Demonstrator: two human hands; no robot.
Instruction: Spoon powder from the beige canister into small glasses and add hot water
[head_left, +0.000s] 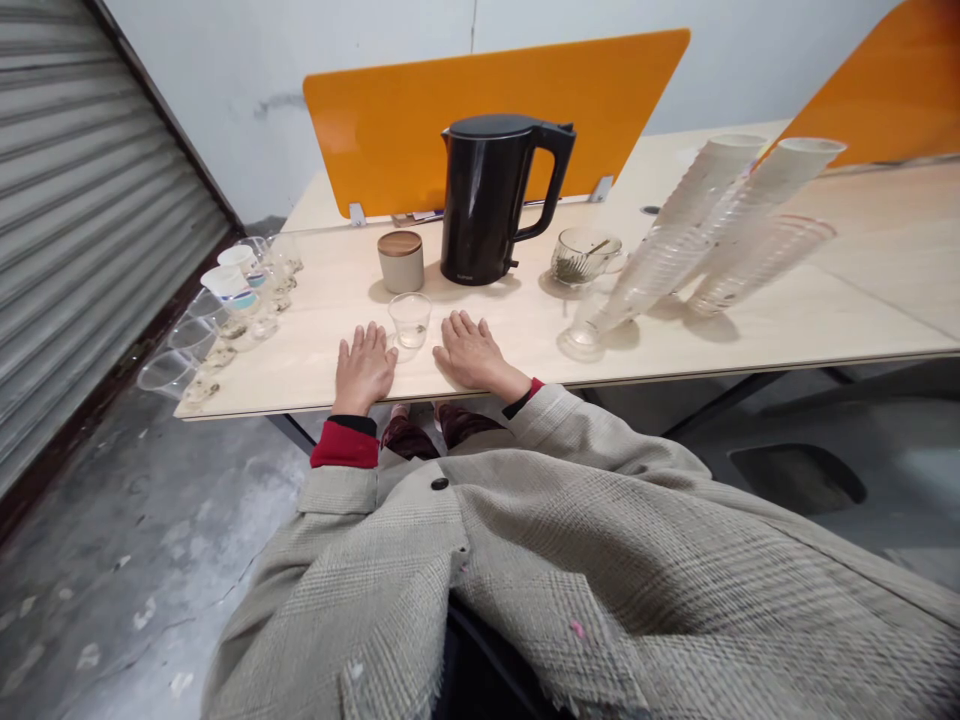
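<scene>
My left hand (364,368) lies palm down on the table near its front edge, fingers stretched out. My right hand (472,350) also rests palm down there, its fingers slightly apart. Between them stands a clear plastic cup (410,320) with a small dark bit inside; neither hand grips it. Behind the cup is a pale canister (401,265) with a wooden lid. A black electric kettle (487,200) stands beyond my right hand, its handle turned right. Farther right sits a ribbed glass bowl (585,258) holding dark dry leaves and a small scoop.
Tall leaning stacks of nested plastic cups (660,260) stand on the right. Several used-looking cups (193,340) line the table's left edge, with dark bits in or near them. An orange divider (375,130) rises behind the kettle. The wooden table (315,300) ends just before my body.
</scene>
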